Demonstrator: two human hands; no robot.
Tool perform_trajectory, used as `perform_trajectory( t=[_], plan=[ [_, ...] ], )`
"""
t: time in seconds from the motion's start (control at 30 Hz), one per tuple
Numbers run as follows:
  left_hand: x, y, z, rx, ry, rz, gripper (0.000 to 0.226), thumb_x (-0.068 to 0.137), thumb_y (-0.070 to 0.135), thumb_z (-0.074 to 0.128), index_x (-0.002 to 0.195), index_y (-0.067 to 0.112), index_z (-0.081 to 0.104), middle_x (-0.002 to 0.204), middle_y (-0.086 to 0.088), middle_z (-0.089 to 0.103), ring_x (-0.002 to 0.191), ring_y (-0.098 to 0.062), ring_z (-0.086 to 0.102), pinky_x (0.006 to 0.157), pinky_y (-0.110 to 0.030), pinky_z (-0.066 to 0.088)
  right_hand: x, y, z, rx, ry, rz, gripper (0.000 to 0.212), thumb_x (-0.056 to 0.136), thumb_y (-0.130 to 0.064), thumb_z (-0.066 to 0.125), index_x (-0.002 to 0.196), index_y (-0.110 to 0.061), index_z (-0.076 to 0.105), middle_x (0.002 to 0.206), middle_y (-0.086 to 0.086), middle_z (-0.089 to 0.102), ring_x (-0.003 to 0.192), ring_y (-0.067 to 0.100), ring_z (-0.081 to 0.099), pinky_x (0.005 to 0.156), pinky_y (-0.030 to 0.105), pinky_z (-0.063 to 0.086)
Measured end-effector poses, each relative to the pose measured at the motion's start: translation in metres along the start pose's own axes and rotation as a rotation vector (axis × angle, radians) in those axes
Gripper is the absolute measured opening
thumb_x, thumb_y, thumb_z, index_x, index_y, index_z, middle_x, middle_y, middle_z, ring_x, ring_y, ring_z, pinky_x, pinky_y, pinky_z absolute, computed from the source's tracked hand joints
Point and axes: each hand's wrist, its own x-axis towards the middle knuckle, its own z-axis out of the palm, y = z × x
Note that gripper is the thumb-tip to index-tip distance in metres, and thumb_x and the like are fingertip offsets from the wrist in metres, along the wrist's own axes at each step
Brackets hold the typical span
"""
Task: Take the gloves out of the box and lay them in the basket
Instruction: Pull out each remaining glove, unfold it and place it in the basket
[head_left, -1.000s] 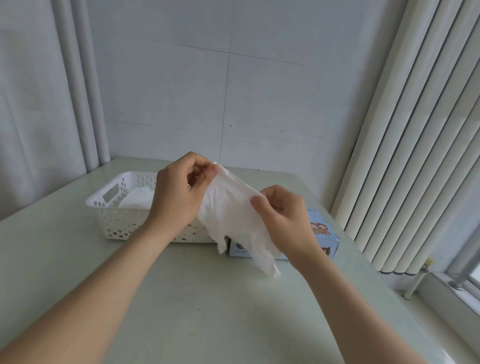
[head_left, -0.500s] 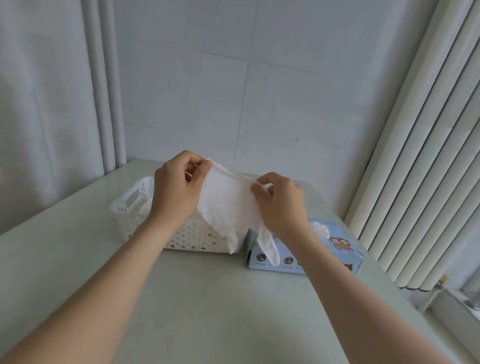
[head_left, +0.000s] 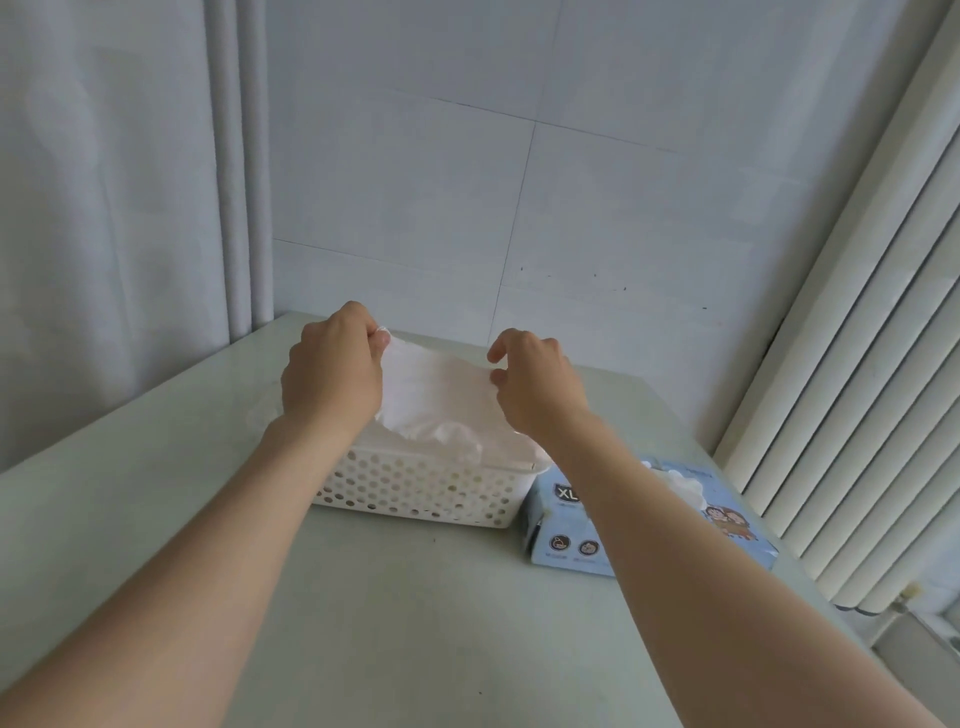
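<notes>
A thin white glove is stretched flat above the white perforated basket. My left hand pinches its left top corner. My right hand pinches its right edge between thumb and finger. The glove's lower end hangs into the basket, where more white gloves lie. The light blue glove box, marked XL, stands on the table just right of the basket, partly hidden by my right forearm. A white glove tuft sticks out of its top.
The pale green table meets a white wall at the back. Grey curtains hang on the left, white vertical blinds on the right close to the box. The basket sits near the table's far edge.
Both hands carried the glove away from me and spread it out over the basket; its lower end now dips inside. The camera view has shifted, so basket and box sit lower in frame.
</notes>
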Motion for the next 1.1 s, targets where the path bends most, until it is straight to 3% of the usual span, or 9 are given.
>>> perform_trajectory(
  t=[0.13, 0.23, 0.37, 0.5, 0.6, 0.7, 0.8, 0.9, 1.1],
  plan=[
    [0.006, -0.012, -0.003, 0.109, -0.026, -0.042, 0.019, 0.110, 0.030, 0.051, 0.108, 0.014, 0.061, 0.103, -0.010, 0.065, 0.087, -0.035, 0.055, 0.069, -0.041, 0.040, 0.008, -0.004, 0.010, -0.038, -0.027, -0.092, 0.024, 0.103, -0.014, 0.067, 0.126, -0.019, 0.062, 0.107, 0.008, 0.066, 0.090, 0.030, 0.062, 0.071, 0.035, 0.042],
    [0.006, -0.017, -0.004, 0.193, -0.068, -0.043, 0.016, 0.109, 0.028, 0.053, 0.110, 0.013, 0.060, 0.106, -0.013, 0.066, 0.092, -0.040, 0.061, 0.069, -0.041, 0.042, 0.006, -0.004, 0.015, -0.319, 0.014, -0.203, 0.027, 0.102, -0.026, 0.071, 0.125, -0.017, 0.060, 0.105, 0.004, 0.067, 0.103, 0.031, 0.060, 0.085, 0.038, 0.040],
    [0.000, -0.012, -0.011, 0.340, -0.119, 0.011, 0.025, 0.103, 0.021, 0.065, 0.126, 0.011, 0.059, 0.118, -0.015, 0.066, 0.107, -0.040, 0.062, 0.072, -0.043, 0.046, 0.004, -0.007, 0.016, -0.348, 0.056, -0.266, 0.038, 0.097, -0.005, 0.066, 0.130, -0.023, 0.062, 0.117, 0.004, 0.064, 0.111, 0.029, 0.055, 0.087, 0.035, 0.039],
    [-0.004, -0.008, -0.018, 0.199, -0.240, 0.126, 0.027, 0.099, 0.014, 0.062, 0.123, 0.024, 0.070, 0.120, -0.003, 0.072, 0.114, -0.028, 0.065, 0.095, -0.044, 0.055, -0.002, -0.018, -0.003, -0.066, -0.179, -0.268, 0.049, 0.093, -0.001, 0.055, 0.133, -0.027, 0.067, 0.119, 0.004, 0.067, 0.105, 0.023, 0.062, 0.084, 0.037, 0.052],
    [-0.015, 0.004, -0.024, 0.058, -0.526, 0.135, 0.031, 0.097, 0.013, 0.056, 0.112, 0.031, 0.077, 0.114, 0.009, 0.073, 0.101, -0.014, 0.069, 0.090, -0.033, 0.058, -0.014, -0.022, -0.008, -0.127, -0.449, -0.253, 0.056, 0.098, -0.025, 0.064, 0.152, -0.028, 0.051, 0.143, 0.001, 0.058, 0.137, 0.024, 0.046, 0.109, 0.038, 0.043],
    [-0.026, 0.014, -0.025, 0.058, -0.657, 0.113, 0.024, 0.097, 0.027, 0.058, 0.109, 0.034, 0.078, 0.113, 0.011, 0.071, 0.096, -0.011, 0.069, 0.083, -0.033, 0.061, -0.023, -0.017, -0.007, -0.163, -0.520, -0.199, 0.071, 0.099, -0.035, 0.066, 0.162, -0.029, 0.034, 0.159, 0.000, 0.047, 0.151, 0.027, 0.036, 0.117, 0.040, 0.036],
    [-0.030, 0.013, -0.023, 0.118, -0.699, 0.081, 0.026, 0.092, 0.051, 0.059, 0.105, 0.036, 0.076, 0.110, 0.011, 0.070, 0.095, -0.012, 0.069, 0.086, -0.038, 0.061, -0.024, -0.012, -0.004, -0.100, -0.526, -0.156, 0.065, 0.100, -0.038, 0.064, 0.160, -0.029, 0.039, 0.153, -0.001, 0.052, 0.145, 0.024, 0.044, 0.103, 0.031, 0.040],
    [-0.033, 0.013, -0.021, 0.162, -0.725, 0.074, 0.045, 0.090, 0.069, 0.052, 0.079, 0.030, 0.071, 0.084, 0.009, 0.070, 0.072, -0.013, 0.067, 0.070, -0.030, 0.054, -0.025, -0.012, -0.004, -0.087, -0.487, -0.159, 0.055, 0.099, -0.039, 0.066, 0.151, -0.026, 0.053, 0.141, 0.002, 0.058, 0.132, 0.025, 0.053, 0.095, 0.031, 0.045],
    [-0.045, 0.020, -0.020, 0.275, -0.470, 0.215, 0.050, 0.102, 0.048, 0.041, 0.069, 0.015, 0.059, 0.064, -0.001, 0.063, 0.060, -0.022, 0.063, 0.054, -0.028, 0.042, -0.039, -0.001, -0.003, -0.007, -0.162, -0.194, 0.028, 0.106, -0.031, 0.054, 0.125, -0.024, 0.073, 0.119, -0.001, 0.073, 0.117, 0.026, 0.060, 0.098, 0.040, 0.050]
  ],
)
